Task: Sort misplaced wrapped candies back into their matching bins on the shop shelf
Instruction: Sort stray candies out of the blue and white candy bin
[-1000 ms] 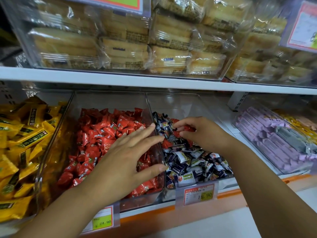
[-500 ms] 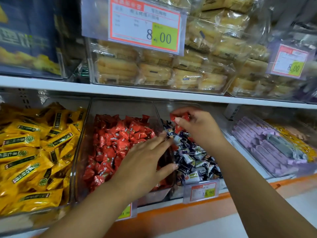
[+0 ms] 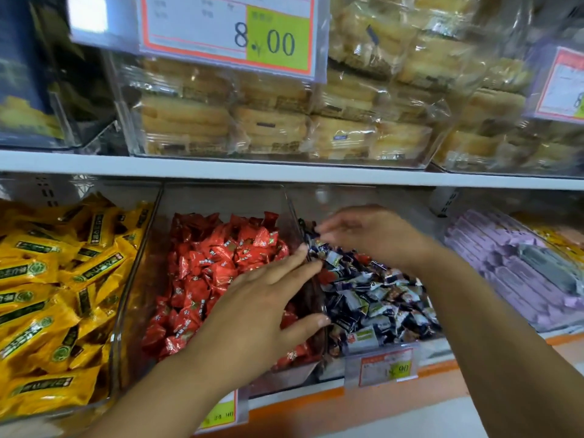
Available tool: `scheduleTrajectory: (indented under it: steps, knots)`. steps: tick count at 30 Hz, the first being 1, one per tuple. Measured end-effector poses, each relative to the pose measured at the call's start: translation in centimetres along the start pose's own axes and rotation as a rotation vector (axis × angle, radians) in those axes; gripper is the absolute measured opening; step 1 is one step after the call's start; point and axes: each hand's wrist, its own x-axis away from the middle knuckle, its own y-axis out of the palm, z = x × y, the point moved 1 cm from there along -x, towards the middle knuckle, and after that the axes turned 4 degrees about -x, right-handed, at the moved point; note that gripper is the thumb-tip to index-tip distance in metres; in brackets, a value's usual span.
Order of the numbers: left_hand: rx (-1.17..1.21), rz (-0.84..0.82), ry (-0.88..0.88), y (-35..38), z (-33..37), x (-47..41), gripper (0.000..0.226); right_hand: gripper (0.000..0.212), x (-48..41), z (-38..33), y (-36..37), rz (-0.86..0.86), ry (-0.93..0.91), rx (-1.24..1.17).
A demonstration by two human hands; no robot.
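Stray red candy (image 3: 327, 275) lies in the blue-candy bin (image 3: 373, 197) by the divider (image 3: 292, 210) — likely light, crinkly, slick, so pinch its body; left hand (image 3: 252, 305) spread flat over red-candy bin (image 3: 221, 200), holding nothing — right hand (image 3: 369, 235) blurred above, grasp can't tell.

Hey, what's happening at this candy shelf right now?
A person is sorting wrapped candies. Their left hand lies open over the red candies, fingertips at the clear divider. Their right hand hovers, blurred, over the dark blue candies; whether it holds anything is unclear.
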Motion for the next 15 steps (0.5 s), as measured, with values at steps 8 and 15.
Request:
scheduleTrajectory:
  steps: [8,15]
  knots:
    - [-0.025,-0.016,0.014,0.3,-0.3,-0.1,0.072,0.019,0.7,2.4,2.4,-0.151,0.003,0.173]
    - [-0.034,-0.018,0.009,0.4,-0.1,-0.1,0.072,0.026,0.6,6.2,-4.2,0.179,0.043,0.155]
